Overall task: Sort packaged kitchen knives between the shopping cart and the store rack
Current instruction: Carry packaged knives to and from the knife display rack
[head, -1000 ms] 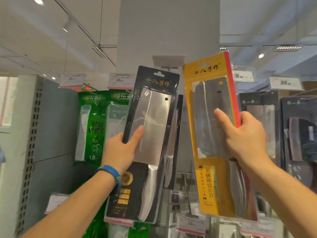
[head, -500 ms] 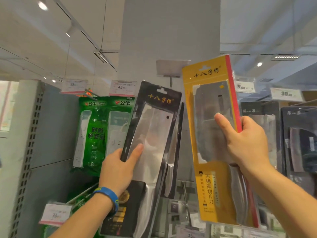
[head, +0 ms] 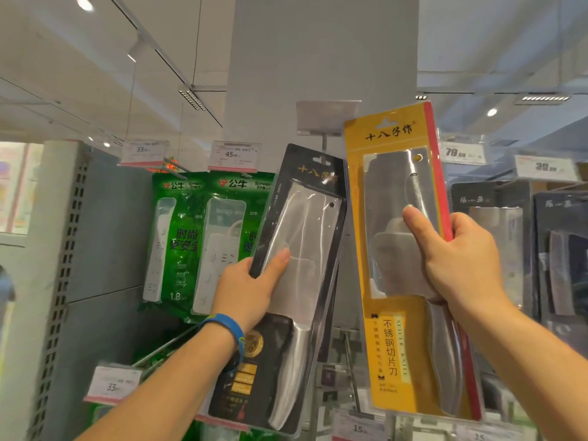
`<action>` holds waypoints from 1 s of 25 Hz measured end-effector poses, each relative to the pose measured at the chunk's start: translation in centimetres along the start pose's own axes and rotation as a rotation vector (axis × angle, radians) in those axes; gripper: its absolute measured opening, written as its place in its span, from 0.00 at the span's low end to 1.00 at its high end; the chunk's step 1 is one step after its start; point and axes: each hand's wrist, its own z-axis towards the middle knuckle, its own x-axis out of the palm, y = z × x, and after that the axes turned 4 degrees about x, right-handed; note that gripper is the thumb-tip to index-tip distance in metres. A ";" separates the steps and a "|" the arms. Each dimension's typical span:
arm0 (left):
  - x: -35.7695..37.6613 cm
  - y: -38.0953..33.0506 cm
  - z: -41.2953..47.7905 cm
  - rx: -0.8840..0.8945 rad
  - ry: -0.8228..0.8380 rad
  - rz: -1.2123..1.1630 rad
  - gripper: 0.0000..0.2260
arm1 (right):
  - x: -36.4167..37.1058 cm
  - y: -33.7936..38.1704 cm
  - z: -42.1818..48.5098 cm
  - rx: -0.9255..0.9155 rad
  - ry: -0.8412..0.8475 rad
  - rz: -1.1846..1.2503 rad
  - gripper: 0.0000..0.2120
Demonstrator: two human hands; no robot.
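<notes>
My left hand grips a cleaver in a black blister pack, thumb across the clear front, pack tilted right with its top hole near a rack hook. My right hand holds a second cleaver in a yellow pack with a red edge, upright, thumb on the blade window. Both packs are raised in front of the store rack. The shopping cart is out of view.
Green packaged power strips hang left of the black pack. Dark knife packs hang at the right. Price tags sit above the hooks, and a perforated grey rack post stands at the left. A white pillar rises behind.
The black pack in my left hand has dropped lower and tilted more to the right. The yellow pack has stayed about where it was.
</notes>
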 end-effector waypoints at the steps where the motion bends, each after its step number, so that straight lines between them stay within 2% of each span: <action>1: 0.0 0.0 0.0 -0.004 0.001 0.005 0.26 | 0.0 0.0 0.1 -0.001 0.008 0.003 0.26; 10: 0.7 0.8 -0.5 -0.091 -0.019 -0.044 0.30 | -0.6 -0.1 0.1 -0.023 0.024 -0.003 0.29; 15: 0.6 0.5 -0.8 -0.115 -0.009 -0.098 0.25 | -0.8 -0.3 -0.1 -0.015 0.031 0.003 0.27; 25: -0.1 1.3 -0.4 -0.131 -0.060 -0.066 0.30 | -0.3 -0.1 -0.6 -0.005 0.043 0.020 0.26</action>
